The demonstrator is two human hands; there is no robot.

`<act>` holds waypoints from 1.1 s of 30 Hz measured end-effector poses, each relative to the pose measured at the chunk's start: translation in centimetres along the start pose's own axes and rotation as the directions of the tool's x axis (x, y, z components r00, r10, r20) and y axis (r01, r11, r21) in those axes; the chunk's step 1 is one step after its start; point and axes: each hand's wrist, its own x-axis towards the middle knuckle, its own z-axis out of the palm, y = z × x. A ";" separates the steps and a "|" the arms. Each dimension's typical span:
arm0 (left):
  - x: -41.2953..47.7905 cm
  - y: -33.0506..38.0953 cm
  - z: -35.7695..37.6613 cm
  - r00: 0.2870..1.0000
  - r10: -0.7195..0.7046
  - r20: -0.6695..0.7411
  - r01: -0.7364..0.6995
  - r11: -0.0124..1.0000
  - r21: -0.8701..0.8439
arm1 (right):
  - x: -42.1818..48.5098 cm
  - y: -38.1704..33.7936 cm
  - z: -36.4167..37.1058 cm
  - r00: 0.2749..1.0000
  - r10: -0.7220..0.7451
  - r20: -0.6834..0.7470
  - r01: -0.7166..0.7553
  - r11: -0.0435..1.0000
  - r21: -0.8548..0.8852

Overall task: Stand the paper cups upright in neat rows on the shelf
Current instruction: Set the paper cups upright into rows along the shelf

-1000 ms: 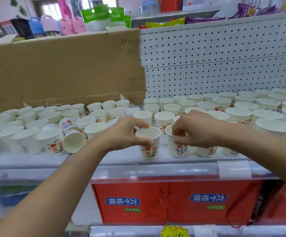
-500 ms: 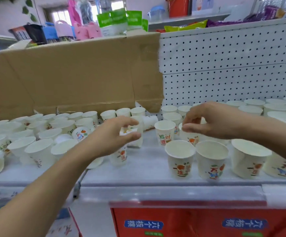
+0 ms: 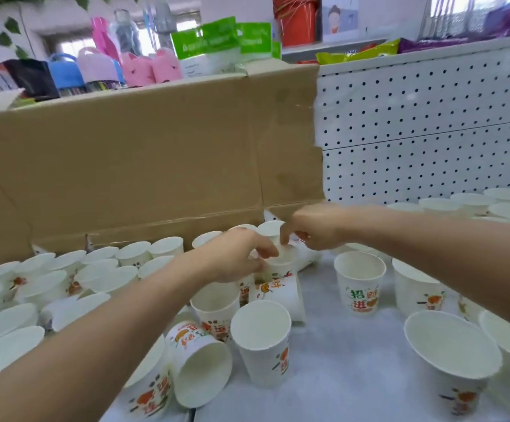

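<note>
Many white paper cups with orange and green print cover the white shelf [image 3: 339, 345]. Both hands meet over one upside-down paper cup [image 3: 278, 289] near the middle. My left hand [image 3: 238, 257] grips it near its raised base. The fingers of my right hand [image 3: 311, 229] pinch at the same spot from the right; blur hides the exact contact. Upright cups stand nearby [image 3: 358, 284], [image 3: 261, 339]. One tipped cup [image 3: 197, 367] lies on its side with its mouth toward me.
An untidy crowd of cups [image 3: 104, 269] fills the left side. Neater rows [image 3: 476, 202] stand at the back right. Behind the cups on the left rises a large cardboard box [image 3: 141, 162], and a white pegboard wall [image 3: 430, 132] backs the shelf on the right.
Both hands have come together further back over the upside-down cup. The view has moved closer and to the left, so the front cups look larger.
</note>
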 end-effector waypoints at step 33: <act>-1.3 -0.7 -0.3 0.994 0.000 -0.105 0.010 0.995 0.102 | 0.2 2.4 0.7 0.999 0.042 0.002 -0.041 0.992 -0.116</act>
